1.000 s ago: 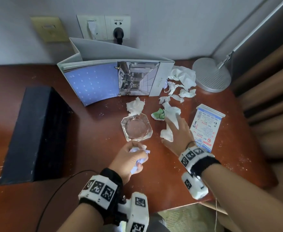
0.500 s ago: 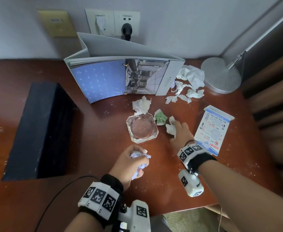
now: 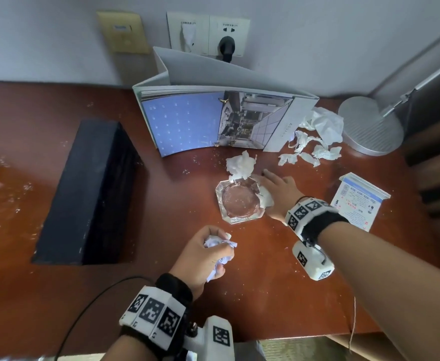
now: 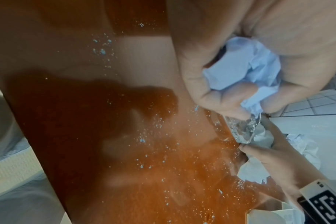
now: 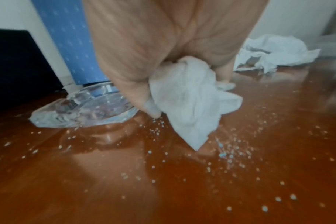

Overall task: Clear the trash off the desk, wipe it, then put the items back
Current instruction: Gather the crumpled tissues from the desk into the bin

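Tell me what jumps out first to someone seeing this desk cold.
White tissue scraps litter the red-brown desk near the lamp base, with crumbs all over. Mid-desk sits a glass ashtray; the right hand beside it grips a tissue, and the left hand nearer the front edge grips a paper wad.

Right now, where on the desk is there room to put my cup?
Free: the desk between the black box and glass ashtray, crumbs only. Crowded: tissue scraps between the binder, lamp base and card.
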A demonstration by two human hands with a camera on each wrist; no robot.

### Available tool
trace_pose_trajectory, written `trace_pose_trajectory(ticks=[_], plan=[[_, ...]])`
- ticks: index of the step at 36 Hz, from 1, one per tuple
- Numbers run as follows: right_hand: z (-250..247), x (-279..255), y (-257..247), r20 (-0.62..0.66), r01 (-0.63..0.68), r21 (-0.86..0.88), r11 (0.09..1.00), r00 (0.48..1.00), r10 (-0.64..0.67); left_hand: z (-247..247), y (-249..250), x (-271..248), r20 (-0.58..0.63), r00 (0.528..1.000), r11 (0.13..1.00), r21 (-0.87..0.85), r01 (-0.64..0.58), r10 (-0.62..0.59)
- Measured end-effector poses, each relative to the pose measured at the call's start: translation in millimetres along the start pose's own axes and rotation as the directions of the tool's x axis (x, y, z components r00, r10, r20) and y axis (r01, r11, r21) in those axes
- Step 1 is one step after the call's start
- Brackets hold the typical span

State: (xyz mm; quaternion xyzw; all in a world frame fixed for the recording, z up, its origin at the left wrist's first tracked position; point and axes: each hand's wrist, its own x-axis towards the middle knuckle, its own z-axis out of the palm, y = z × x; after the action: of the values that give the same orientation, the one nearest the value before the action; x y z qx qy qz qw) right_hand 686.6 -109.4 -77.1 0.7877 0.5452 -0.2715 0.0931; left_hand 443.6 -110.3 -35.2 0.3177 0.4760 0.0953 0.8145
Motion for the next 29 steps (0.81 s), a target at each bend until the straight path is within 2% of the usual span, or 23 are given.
trace_pose_trajectory(ticks=[3,8,16,18,21,23,25,26,29], plan=[[0.7,2.7,7.2,-0.024,0.011,0.01,1.0,1.0,-0.01,-3.5,0.7,-0.8,-0.008,1.0,1.0,0.009,-0.013,0.013],[6.1,-4.8,7.8,-0.106,-0.077,0.11,0.991,0.99,0.088,-7.0,1.6,-1.1,-0.017,1.0,1.0,0.003,-0.012,0.012],[13.0,-11.8,5.0,-0.104,-0.179,0.157,0.971,0.975,0.196,-17.1,1.6,-5.1,-0.032,0.999,0.999,0.025,-0.022,0.023],[12.3,-17.1,3.9,-0.089,-0.212,0.216,0.953,0.968,0.236,-21.8,3.1,-8.3,-0.04,0.999,0.999,0.026,-0.029,0.03],[8.4,-30.3,1.5,-0.056,-0.28,0.433,0.857,0.94,0.336,-26.9,10.4,-14.5,-0.048,0.998,0.998,0.048,-0.049,0.051],[2.2,-44.3,-5.3,-0.028,-0.269,0.616,0.741,0.932,0.363,-27.5,18.3,-18.1,-0.058,0.996,0.996,0.064,-0.062,0.066],[-4.3,-64.5,-17.6,-0.001,-0.204,0.791,0.577,0.942,0.335,-27.1,26.6,-21.7,-0.056,0.995,0.994,0.071,-0.079,0.084],[-7.8,-74.2,-24.6,-0.014,-0.15,0.838,0.524,0.955,0.296,-26.6,31.7,-24.0,-0.051,0.993,0.993,0.071,-0.1,0.103],[-13.2,-98.4,-44.6,-0.043,-0.032,0.89,0.454,0.987,0.155,-29.0,40.9,-37.4,-0.047,0.984,0.984,0.067,-0.166,0.17]])
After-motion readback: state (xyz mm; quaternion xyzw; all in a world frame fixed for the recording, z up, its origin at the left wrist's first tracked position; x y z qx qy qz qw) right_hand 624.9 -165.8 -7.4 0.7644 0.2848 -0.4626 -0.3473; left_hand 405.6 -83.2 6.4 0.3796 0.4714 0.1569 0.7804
